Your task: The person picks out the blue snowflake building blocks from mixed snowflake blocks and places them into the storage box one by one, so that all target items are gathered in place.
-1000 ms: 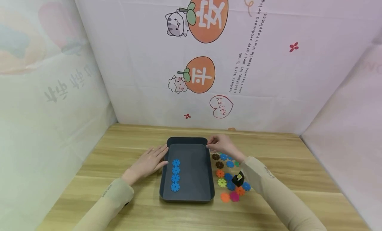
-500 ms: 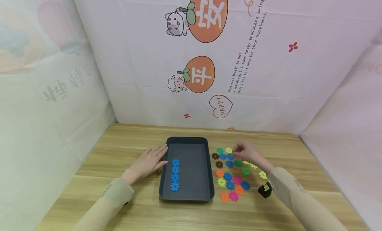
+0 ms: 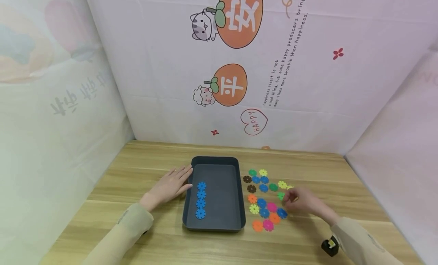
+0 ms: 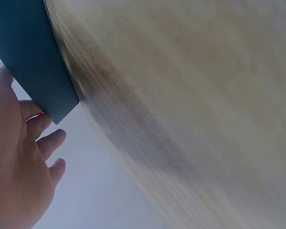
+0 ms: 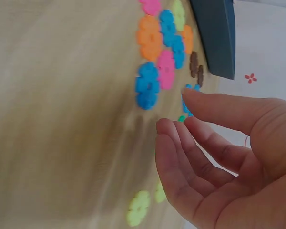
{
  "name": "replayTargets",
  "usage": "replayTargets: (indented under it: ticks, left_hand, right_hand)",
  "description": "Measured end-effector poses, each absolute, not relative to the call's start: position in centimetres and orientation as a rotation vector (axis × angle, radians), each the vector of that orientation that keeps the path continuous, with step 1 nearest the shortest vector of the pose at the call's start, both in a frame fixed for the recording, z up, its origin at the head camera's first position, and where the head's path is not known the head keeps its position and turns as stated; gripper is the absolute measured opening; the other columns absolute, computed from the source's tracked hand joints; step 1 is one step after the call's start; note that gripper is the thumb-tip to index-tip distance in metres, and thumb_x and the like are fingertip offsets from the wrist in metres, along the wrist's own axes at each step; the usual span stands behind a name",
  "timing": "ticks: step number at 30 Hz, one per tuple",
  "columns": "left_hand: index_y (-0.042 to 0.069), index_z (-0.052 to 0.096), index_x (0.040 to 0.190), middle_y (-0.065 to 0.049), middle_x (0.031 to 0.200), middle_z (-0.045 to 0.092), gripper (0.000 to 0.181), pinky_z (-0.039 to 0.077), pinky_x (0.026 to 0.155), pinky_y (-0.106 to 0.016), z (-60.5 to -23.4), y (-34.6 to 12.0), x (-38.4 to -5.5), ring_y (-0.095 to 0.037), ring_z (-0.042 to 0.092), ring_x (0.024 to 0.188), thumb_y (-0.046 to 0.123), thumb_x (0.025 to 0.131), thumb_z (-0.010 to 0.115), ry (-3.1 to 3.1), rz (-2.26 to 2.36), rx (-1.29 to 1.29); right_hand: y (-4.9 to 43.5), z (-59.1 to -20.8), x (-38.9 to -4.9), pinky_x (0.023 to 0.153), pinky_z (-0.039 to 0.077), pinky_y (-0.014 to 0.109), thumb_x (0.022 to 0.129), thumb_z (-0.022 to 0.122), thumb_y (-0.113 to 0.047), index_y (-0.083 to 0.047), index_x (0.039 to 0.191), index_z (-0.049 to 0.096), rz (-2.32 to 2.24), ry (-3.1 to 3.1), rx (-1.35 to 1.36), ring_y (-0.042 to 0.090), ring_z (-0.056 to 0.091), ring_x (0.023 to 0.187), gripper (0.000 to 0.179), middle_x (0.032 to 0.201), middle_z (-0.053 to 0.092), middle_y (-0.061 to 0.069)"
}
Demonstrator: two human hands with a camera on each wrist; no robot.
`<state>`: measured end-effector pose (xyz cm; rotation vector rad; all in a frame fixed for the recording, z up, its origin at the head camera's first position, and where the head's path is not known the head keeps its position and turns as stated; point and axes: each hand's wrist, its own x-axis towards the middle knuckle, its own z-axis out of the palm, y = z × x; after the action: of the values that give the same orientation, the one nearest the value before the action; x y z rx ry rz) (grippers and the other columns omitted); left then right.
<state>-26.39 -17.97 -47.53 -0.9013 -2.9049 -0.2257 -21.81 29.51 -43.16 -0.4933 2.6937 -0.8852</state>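
Observation:
My left hand (image 3: 169, 187) rests with outstretched fingers against the left wall of a dark grey tray (image 3: 220, 198). In the left wrist view, the fingers (image 4: 50, 143) are beside the tray's corner. Inside the tray, several blue snowflake discs (image 3: 201, 194) form a line along the left side. Over the right edge of a group of loose snowflake discs is my right hand (image 3: 302, 200). The right wrist view shows its thumb and fingers apart, with nothing between them. Nearest to it are a blue disc (image 3: 282, 213) and a partly hidden green disc (image 3: 281, 196).
Loose discs right of the tray include an orange disc (image 3: 258, 226), a brown disc (image 3: 251, 188), a pink disc (image 3: 268, 225) and a yellow disc (image 3: 254, 209). The wooden table (image 3: 154, 158) meets a printed cloth backdrop (image 3: 171, 86).
My right hand has moved from the tray's far right corner rightward and nearer, across the loose discs, uncovering more of them. The left hand and the blue discs in the tray stay put.

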Motion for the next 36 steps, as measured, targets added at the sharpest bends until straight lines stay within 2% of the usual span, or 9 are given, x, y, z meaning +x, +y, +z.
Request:
replayTargets:
  ticks: [8, 15, 36]
  left_hand:
    - [0.006, 0.033, 0.155, -0.012, 0.162, 0.032, 0.064, 0.026, 0.122, -0.056, -47.5, -18.1, -26.4, -0.033, 0.036, 0.148, 0.045, 0.104, 0.044, -2.908, -0.221, -0.901]
    - [0.008, 0.031, 0.156, -0.011, 0.163, 0.030, 0.065, 0.025, 0.123, -0.055, -47.5, -18.0, -26.4, -0.032, 0.034, 0.149, 0.047, 0.105, 0.042, -2.929, -0.213, -0.893]
    - [0.007, 0.033, 0.155, -0.012, 0.163, 0.031, 0.065, 0.026, 0.123, -0.056, -47.4, -18.0, -26.5, -0.033, 0.036, 0.148, 0.047, 0.105, 0.042, -2.910, -0.185, -0.914]
  right_hand:
    - [29.7, -44.5, -21.0, 0.064, 0.050, 0.018, 0.076, 0.082, -0.012, 0.000, 0.095, 0.065, -0.935, 2.599, -0.431, 0.013, 0.057, 0.077, 0.028, 0.087, 0.065, 0.008]
    - [29.5, -45.3, -20.9, 0.060, 0.047, 0.018, 0.074, 0.084, -0.009, 0.000, 0.091, 0.063, -0.950, 2.631, -0.470, 0.009, 0.052, 0.071, 0.028, 0.082, 0.062, 0.008]
    - [29.6, -45.7, -20.7, 0.060, 0.045, 0.019, 0.076, 0.083, -0.008, -0.001, 0.089, 0.058, -0.961, 2.652, -0.464, 0.008, 0.049, 0.071, 0.029, 0.081, 0.061, 0.006]
